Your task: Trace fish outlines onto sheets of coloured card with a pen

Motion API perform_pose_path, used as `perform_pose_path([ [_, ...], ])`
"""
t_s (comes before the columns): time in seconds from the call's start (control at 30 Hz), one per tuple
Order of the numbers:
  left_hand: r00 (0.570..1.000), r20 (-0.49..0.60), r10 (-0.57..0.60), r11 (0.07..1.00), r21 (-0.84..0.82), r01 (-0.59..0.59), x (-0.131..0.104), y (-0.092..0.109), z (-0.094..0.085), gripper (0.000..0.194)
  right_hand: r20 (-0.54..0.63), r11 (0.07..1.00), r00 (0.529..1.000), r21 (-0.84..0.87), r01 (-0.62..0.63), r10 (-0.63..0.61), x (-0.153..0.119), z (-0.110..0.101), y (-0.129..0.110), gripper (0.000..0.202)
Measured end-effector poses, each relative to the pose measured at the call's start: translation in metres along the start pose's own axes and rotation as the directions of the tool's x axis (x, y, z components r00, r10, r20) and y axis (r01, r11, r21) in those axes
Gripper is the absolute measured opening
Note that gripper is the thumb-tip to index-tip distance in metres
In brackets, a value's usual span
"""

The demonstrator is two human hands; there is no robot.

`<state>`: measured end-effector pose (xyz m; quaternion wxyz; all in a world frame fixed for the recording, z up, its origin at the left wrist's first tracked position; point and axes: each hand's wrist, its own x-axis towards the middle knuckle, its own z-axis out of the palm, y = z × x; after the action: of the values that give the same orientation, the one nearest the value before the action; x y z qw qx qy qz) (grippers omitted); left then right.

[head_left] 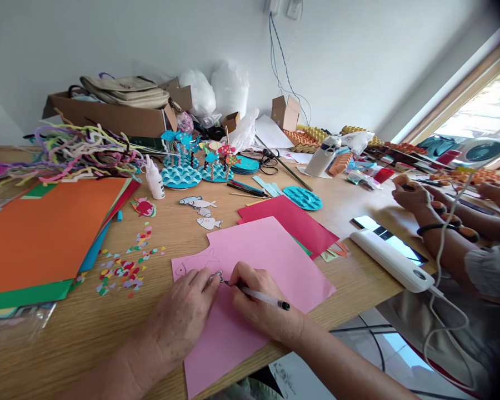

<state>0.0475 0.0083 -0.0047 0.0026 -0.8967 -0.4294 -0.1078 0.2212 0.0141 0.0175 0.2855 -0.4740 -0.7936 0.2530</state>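
Observation:
A pen [266, 300] with a clear barrel and black end is gripped in my right hand [260, 305]. Its tip meets the pink paper [270, 250] beside a small grey-edged shape [218, 276], perhaps a cutout. My left hand [187, 311] lies over the paper's left part, fingers extended, with the fingertips at that small shape; how much of it they cover is hidden. A drawn fish outline [200, 260] shows on the pink sheet just above the left fingers. Beyond the sheet lie white paper fish cutouts [209, 223] and a red paper fish [144, 208].
Colored paper sheets [45, 239] and scattered confetti [125, 272] lie left, near a glue bottle [154, 178]. Blue wavy paper models [179, 175] and pipe cleaners [87, 150] stand behind. Rightward are a phone [389, 239], a white corded device [391, 261] and another person's hands [412, 194].

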Motion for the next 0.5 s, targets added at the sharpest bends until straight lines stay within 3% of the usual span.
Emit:
perform_pose_path([
  [0.2, 1.000, -0.013, -0.004, 0.999, -0.036, 0.003, -0.002, -0.001, 0.002, 0.031, 0.012, 1.000, 1.000, 0.026, 0.011, -0.011, -0.001, -0.001, -0.002, 0.020],
  [0.5, 0.999, -0.018, -0.043, 0.953, -0.302, 0.035, 0.005, -0.011, -0.006, 0.033, 0.011, 0.984, 0.998, 0.167, -0.062, 0.061, 0.003, -0.006, -0.003, 0.012],
])
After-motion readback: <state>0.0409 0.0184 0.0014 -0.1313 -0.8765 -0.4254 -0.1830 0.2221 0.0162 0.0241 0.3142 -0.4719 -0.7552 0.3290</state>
